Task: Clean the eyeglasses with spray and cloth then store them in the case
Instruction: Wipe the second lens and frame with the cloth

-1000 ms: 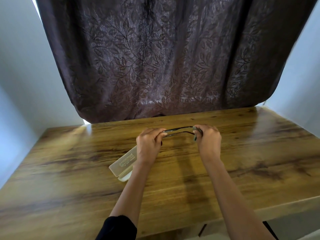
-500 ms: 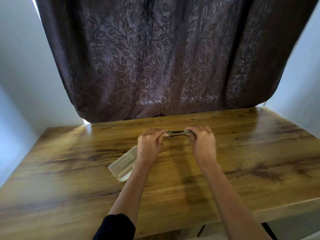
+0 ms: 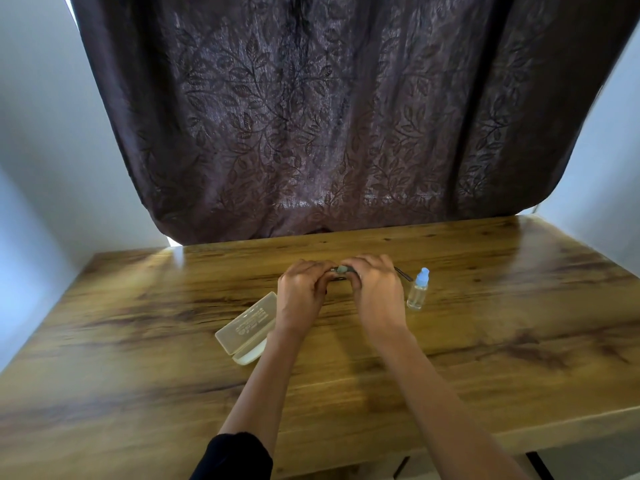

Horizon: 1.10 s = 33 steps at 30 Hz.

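While both hands grip the eyeglasses (image 3: 404, 274) at the middle of the tabletop (image 3: 502, 306), the frame is mostly hidden; the left hand (image 3: 300, 296) and the right hand (image 3: 378, 295) are curled over it with their fingertips almost meeting, and only one temple tip projects to the right; whether the frame rests on the wood cannot be told. The spray bottle (image 3: 418, 291) stands upright just beside the right hand, on its outer side, so the right hand is the nearer one for spraying. The case (image 3: 247, 327) lies just beside the left wrist, to the left of and nearer the person than the hands; its long axis runs diagonally from near-left to far-right; the left hand is the nearer one for storing. No cloth can be made out. The tabletop is glossy grained wood; a dark leaf-patterned curtain (image 3: 311, 116) hangs behind it between pale walls (image 3: 41, 133).
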Available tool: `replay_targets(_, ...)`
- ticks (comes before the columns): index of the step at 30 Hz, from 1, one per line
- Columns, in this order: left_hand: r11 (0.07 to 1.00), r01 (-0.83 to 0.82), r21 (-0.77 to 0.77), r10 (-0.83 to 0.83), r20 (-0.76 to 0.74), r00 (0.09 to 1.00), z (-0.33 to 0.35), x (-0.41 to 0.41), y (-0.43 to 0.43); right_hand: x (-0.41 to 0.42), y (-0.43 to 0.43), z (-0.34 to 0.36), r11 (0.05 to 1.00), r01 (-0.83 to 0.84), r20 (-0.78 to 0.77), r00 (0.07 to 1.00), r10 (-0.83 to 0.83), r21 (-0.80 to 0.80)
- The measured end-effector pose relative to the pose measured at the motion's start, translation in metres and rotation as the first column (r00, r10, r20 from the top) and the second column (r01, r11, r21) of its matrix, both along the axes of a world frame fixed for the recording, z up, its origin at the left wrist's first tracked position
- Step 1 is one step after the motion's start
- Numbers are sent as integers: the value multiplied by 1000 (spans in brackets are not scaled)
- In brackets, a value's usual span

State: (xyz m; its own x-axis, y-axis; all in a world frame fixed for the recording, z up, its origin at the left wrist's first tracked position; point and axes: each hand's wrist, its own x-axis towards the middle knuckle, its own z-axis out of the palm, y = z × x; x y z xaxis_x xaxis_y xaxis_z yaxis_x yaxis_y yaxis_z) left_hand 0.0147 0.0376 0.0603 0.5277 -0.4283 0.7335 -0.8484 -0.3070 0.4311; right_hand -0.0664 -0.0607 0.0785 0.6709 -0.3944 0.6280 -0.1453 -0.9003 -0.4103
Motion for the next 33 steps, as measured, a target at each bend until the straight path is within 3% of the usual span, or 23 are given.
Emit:
replay_targets(7,993,-74,-91,71,-38,997,-4,6,10,-8,-49,-4,974,174,-5,984,-175,145)
replay_targets(13,984,-105,-146,94,-81,992,2,9,5,-6,-61,-3,953,216,65,970,-234,211)
replay_targets(16,951,-186,-248,149,-161,976,4,16,13,-11,-72,-4,922,254,83,954,-289,292)
replay_targets(19,916,-258,-307,151,-330,932,8,17,16,-12,-73,-4,848,236,85,946,-311,475)
replay_targets(22,906,-306,-293,126,-502,856,10,18,18,-12,-72,-6,745,193,66,951,-303,638)
replay_targets(27,937,-295,-190,77,-708,702,3,32,25,-14,-75,-11,498,98,63,953,-297,862)
replay_targets(33,965,-171,-197,-143,-948,284,3,42,38,-15,-72,2,396,-21,26,1000,-8,918)
